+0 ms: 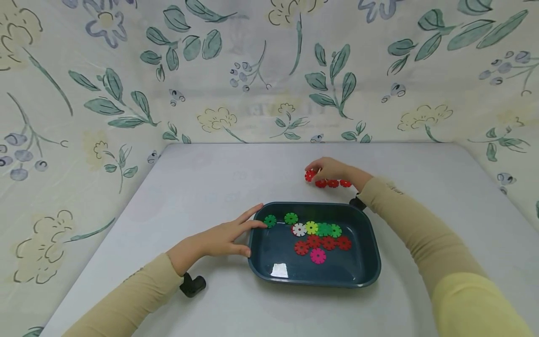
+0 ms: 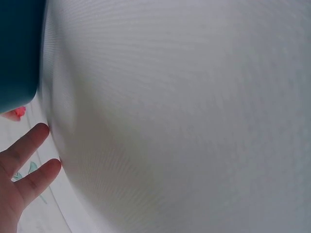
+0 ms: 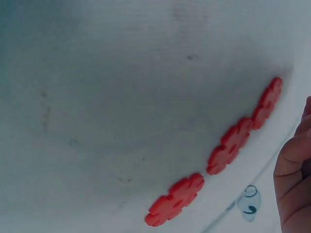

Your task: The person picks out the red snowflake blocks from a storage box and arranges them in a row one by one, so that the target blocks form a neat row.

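Near the back of the table, my right hand (image 1: 330,169) pinches a red notched plastic disc (image 1: 309,175) by its edge. Below it three more red discs (image 1: 333,183) lie in a row, also large in the right wrist view as red discs (image 3: 175,200). My left hand (image 1: 219,238) rests at the left side of a dark blue tray (image 1: 273,276), fingers spread and mostly straight. One fingertip reaches over the rim near a green disc (image 1: 270,221); the thumb touches the outer wall. In the left wrist view, two left fingers (image 2: 36,179) show beside the tray.
Inside the tray lie several red discs (image 1: 329,243), a pink disc (image 1: 318,256), a white disc (image 1: 299,230), a yellow disc (image 1: 311,228) and several green ones. The white table (image 1: 202,187) ends at a flower-patterned cloth (image 1: 252,112) behind and at the sides.
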